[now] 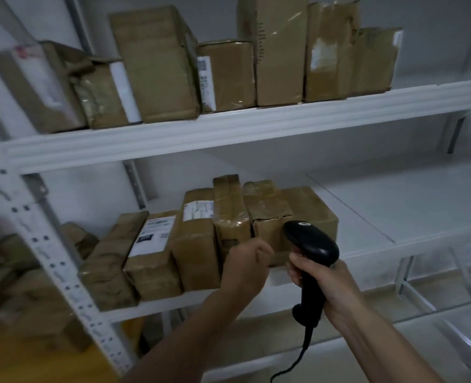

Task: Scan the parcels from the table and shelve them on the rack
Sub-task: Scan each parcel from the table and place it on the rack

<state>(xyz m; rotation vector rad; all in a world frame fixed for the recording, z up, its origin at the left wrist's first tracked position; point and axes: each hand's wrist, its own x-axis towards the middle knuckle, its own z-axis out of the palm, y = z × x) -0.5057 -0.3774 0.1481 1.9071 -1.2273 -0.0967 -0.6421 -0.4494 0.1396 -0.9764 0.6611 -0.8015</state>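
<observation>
Head view, single frame, some motion blur. White metal rack (245, 128) fills the frame, two shelves visible. Upper shelf: row of brown taped parcels (157, 64) standing side by side, several with white labels, packed from the left upright to roughly two-thirds across. Lower shelf (367, 217): second row of parcels, leaning slightly; from left, a crumpled brown one (110, 261), a labelled parcel (152, 252) with a white shipping label facing up, a taller parcel (195, 239) with a small label near its top, a narrow taped parcel (230, 214), and a wider end parcel (297, 214) at the right end of the row. Right part of that shelf bare white board. Left hand (246, 262): fingers curled in loosely, held just in front of the narrow taped parcel and the end parcel; blur prevents telling whether it touches or pinches either one. Right hand (320, 280): fingers wrapped round the grip of a black handheld scanner (310, 244), head of the scanner up and overlapping the end parcel in the view, cable (297, 357) hanging from the handle base. More brown parcels (21, 286) stacked left of the perforated upright (54, 261), blurred.
</observation>
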